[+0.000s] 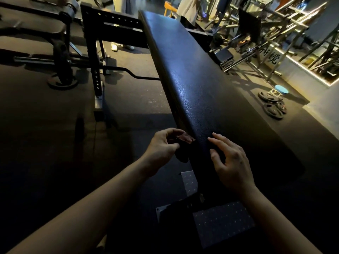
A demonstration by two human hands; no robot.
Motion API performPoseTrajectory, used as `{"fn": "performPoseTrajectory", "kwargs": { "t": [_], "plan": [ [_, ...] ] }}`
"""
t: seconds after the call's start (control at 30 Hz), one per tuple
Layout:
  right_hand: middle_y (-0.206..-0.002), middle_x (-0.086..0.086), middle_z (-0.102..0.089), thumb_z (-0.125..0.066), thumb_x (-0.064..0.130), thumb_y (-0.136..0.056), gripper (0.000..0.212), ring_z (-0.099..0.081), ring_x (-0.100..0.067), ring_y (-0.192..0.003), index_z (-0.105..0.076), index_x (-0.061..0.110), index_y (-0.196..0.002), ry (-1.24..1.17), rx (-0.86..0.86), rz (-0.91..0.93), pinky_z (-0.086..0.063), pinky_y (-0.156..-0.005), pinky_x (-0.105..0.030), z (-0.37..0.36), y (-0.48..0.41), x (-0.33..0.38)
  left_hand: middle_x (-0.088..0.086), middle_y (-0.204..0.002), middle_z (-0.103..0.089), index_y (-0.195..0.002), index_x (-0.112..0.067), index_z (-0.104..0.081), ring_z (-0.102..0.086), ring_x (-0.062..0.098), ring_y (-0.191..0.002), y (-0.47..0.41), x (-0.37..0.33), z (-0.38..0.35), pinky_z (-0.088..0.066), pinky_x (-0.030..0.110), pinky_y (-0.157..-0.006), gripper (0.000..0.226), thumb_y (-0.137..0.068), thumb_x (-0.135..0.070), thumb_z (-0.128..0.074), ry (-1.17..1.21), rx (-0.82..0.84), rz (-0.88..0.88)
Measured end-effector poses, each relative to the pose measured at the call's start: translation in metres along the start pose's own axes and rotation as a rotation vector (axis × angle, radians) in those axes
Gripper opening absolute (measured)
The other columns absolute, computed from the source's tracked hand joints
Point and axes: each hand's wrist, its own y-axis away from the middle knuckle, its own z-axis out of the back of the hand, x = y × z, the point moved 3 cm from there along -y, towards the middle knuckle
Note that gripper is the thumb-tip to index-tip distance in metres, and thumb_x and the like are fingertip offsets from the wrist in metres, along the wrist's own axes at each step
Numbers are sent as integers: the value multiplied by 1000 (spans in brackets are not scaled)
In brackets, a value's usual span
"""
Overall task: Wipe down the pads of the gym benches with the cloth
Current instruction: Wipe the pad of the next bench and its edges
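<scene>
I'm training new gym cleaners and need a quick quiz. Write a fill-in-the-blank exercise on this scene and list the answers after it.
1. The left hand grips a dark ____ at the edge of the bench pad.
2. The right hand, fingers spread over the pad, holds ____.
3. The weight plates lie on the pad's ____ side.
4. The small stool by the plates has a ____ top.

Missing words: cloth; nothing; right; blue.

bare left grip (pixel 161 146) and right grip (pixel 233 162), bare forearms (pixel 95 204)
</scene>
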Motion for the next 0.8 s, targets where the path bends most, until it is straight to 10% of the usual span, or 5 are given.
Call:
{"fn": "performPoseTrajectory", "kwargs": {
  "t": [0.2,0.43,0.57,0.73,0.8],
  "plan": [
    [-149,-2,-55,-65,16,-97,37,-49,-18,-139,-66,15,-134,9,17,5,-34,-118,-41,1,1,3,-1,-94,-78,-108,-10,-71,-72,7,-90,40,-11,0,-53,17,-79,39,-77,12,-60,-14,282,-5],
    [-151,3,-52,-63,17,-98,38,-45,-15,-142,-65,19,-136,-1,29,-17,-32,-119,-39,4,2,4,11,-111,-62,-125,-5,-59,-60,23,-103,-56,-25,65,-54,33,-90,34,-93,6,-59,-130,-535,129],
    [-152,9,-49,-63,17,-99,38,-38,-5,-141,-63,22,-137,-2,37,-24,-25,-116,-28,4,1,4,3,-99,-65,-108,-14,-58,-62,15,-87,-68,-24,31,-53,20,-78,26,-89,1,-65,-241,-417,36],
    [-151,4,-51,-68,14,-96,40,-43,-10,-141,-65,19,-135,11,69,-24,-30,-118,-34,6,-1,4,4,-95,-74,-107,-23,-64,-71,15,-84,-16,-3,38,-56,24,-68,40,-74,0,-63,-182,150,158],
    [-150,2,-52,-69,14,-95,41,-44,-13,-142,-65,19,-135,30,76,-26,-30,-118,-33,7,-2,7,5,-99,-72,-111,-18,-63,-68,17,-90,-31,-9,54,-54,19,-72,39,-82,8,-61,-235,52,126]
  ]
}}
